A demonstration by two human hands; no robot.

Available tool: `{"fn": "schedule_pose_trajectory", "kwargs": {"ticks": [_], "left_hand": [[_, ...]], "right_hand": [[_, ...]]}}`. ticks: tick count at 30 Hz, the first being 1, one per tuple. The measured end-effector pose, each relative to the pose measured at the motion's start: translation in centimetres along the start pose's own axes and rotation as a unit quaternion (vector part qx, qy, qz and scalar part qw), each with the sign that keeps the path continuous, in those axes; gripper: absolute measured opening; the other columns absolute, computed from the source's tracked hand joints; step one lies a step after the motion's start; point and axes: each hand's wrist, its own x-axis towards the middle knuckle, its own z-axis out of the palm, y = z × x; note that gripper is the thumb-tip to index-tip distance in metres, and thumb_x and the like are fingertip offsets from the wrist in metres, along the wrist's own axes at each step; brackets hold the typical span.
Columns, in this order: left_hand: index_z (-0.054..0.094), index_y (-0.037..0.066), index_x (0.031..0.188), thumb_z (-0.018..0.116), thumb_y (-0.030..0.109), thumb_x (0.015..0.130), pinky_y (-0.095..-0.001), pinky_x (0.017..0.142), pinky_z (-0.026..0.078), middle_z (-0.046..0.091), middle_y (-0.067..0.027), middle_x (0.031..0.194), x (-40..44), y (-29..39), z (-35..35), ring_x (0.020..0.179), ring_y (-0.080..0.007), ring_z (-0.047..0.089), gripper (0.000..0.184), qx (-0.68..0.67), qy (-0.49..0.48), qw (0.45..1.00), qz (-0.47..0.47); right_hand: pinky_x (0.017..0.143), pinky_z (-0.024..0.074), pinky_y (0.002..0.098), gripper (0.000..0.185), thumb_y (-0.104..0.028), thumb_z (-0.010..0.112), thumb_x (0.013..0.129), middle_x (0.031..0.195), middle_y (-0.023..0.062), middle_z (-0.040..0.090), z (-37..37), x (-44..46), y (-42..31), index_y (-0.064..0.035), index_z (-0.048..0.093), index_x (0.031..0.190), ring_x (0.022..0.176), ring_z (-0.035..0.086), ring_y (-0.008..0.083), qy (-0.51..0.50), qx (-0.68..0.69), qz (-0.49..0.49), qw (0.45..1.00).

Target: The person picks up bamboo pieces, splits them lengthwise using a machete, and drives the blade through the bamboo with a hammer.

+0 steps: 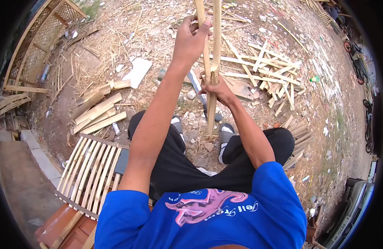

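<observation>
Two long pieces of split bamboo stand nearly upright in front of me. My left hand point(192, 41) is wrapped round the left bamboo strip point(206, 56) near the top, thumb on its face. Lower down, my right hand point(217, 90) grips the bamboo pieces where they come together, its fingers curled round them. The right bamboo strip point(216, 33) runs up past the top edge of the view. Behind the right hand a blade-like metal tool point(195, 83) slants down between my feet, partly hidden by the bamboo.
Thin bamboo strips point(278, 68) lie piled at the right. Split bamboo lengths point(101, 112) and a white sheet point(138, 71) are on the littered ground at the left. A slatted bamboo piece point(90, 172) is beside my left knee, a lattice frame point(38, 45) stands far left, and a vehicle point(349, 211) lower right.
</observation>
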Motion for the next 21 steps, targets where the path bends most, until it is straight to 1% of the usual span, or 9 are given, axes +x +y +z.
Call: {"fn": "schedule_pose_trajectory", "kwargs": {"ticks": [2, 4, 6, 10, 13, 14, 17, 18, 21], "left_hand": [[0.056, 0.001, 0.121, 0.061, 0.029, 0.097, -0.0312, 0.083, 0.057, 0.068, -0.0068, 0.106, 0.2, 0.2, -0.1, 0.092, -0.0155, 0.067, 0.037, -0.072, -0.062, 0.995, -0.037], [0.059, 0.001, 0.12, 0.063, 0.028, 0.096, -0.031, 0.082, 0.057, 0.068, -0.0066, 0.104, 0.0, 0.8, -0.3, 0.091, -0.0159, 0.067, 0.036, -0.11, -0.074, 0.99, -0.044], [0.061, 0.0, 0.12, 0.071, 0.025, 0.09, -0.0311, 0.079, 0.058, 0.069, -0.0075, 0.102, 0.5, 0.8, -0.7, 0.09, -0.0165, 0.067, 0.04, -0.143, -0.072, 0.986, -0.046], [0.057, -0.005, 0.119, 0.082, 0.024, 0.08, -0.0311, 0.075, 0.059, 0.068, -0.0117, 0.098, 0.7, 0.7, -1.1, 0.084, -0.0171, 0.067, 0.055, -0.113, 0.035, 0.993, -0.025], [0.058, -0.007, 0.114, 0.085, 0.02, 0.076, -0.0268, 0.068, 0.057, 0.069, -0.0131, 0.095, 2.0, -1.8, -1.9, 0.079, -0.0169, 0.068, 0.054, -0.041, 0.117, 0.992, 0.005], [0.062, -0.005, 0.106, 0.087, 0.022, 0.073, -0.0266, 0.065, 0.055, 0.07, -0.0123, 0.09, 2.1, -2.2, -2.0, 0.074, -0.0159, 0.067, 0.05, -0.039, 0.136, 0.99, 0.028], [0.065, -0.004, 0.099, 0.088, 0.025, 0.071, -0.0279, 0.065, 0.055, 0.07, -0.0112, 0.084, 2.9, -2.7, -2.6, 0.072, -0.0155, 0.067, 0.047, 0.074, 0.137, 0.987, 0.033], [0.067, -0.003, 0.094, 0.089, 0.026, 0.069, -0.0287, 0.064, 0.055, 0.07, -0.0093, 0.076, 2.9, -2.9, -2.6, 0.068, -0.0149, 0.067, 0.044, 0.09, 0.143, 0.984, 0.05], [0.064, -0.004, 0.108, 0.087, 0.035, 0.072, -0.0286, 0.068, 0.055, 0.07, -0.0138, 0.091, 2.7, -2.8, -2.3, 0.078, -0.016, 0.068, 0.058, 0.122, 0.123, 0.983, 0.055]], "right_hand": [[0.08, 0.0593, 0.0403, 0.051, -0.006, 0.073, 0.075, 0.098, 0.0073, 0.054, -0.2, -0.2, -1.3, -0.0034, 0.05, 0.121, 0.085, 0.061, 0.0177, -0.045, 0.066, 0.02, 0.997], [0.081, 0.0591, 0.0432, 0.053, -0.006, 0.074, 0.075, 0.1, 0.0065, 0.05, 0.3, -0.6, -2.8, -0.004, 0.05, 0.122, 0.083, 0.06, 0.0182, -0.083, 0.114, 0.043, 0.989], [0.081, 0.057, 0.0429, 0.056, -0.011, 0.078, 0.072, 0.091, 0.0046, 0.053, 0.8, -0.9, -3.9, -0.0049, 0.05, 0.121, 0.08, 0.06, 0.0176, -0.095, 0.121, 0.048, 0.987], [0.083, 0.055, 0.0428, 0.062, -0.015, 0.082, 0.07, 0.087, 0.0051, 0.056, 0.3, -0.7, -3.1, -0.003, 0.05, 0.121, 0.08, 0.06, 0.018, -0.104, 0.117, 0.059, 0.986], [0.079, 0.0565, 0.0391, 0.05, -0.008, 0.076, 0.077, 0.094, 0.0087, 0.06, 1.1, -0.8, -3.2, 0.0003, 0.052, 0.12, 0.086, 0.064, 0.0208, -0.119, 0.111, 0.06, 0.985], [0.077, 0.056, 0.0381, 0.048, -0.007, 0.076, 0.078, 0.093, 0.0084, 0.06, 1.6, -0.9, -3.2, 0.0001, 0.052, 0.119, 0.084, 0.064, 0.0206, -0.113, 0.105, 0.062, 0.986], [0.075, 0.0549, 0.0354, 0.044, -0.006, 0.074, 0.08, 0.09, 0.0077, 0.061, 2.7, -1.0, -2.8, -0.0002, 0.052, 0.118, 0.08, 0.064, 0.0193, -0.105, 0.095, 0.071, 0.987], [0.076, 0.0549, 0.0348, 0.043, -0.006, 0.072, 0.082, 0.09, 0.0075, 0.061, 2.7, -0.9, -2.4, 0.0001, 0.051, 0.119, 0.08, 0.063, 0.0184, -0.11, 0.098, 0.074, 0.986], [0.073, 0.0541, 0.0322, 0.038, -0.007, 0.071, 0.085, 0.087, 0.0059, 0.06, 2.9, -0.6, -1.2, -0.001, 0.052, 0.117, 0.075, 0.062, 0.0156, -0.087, 0.14, 0.089, 0.982]]}}
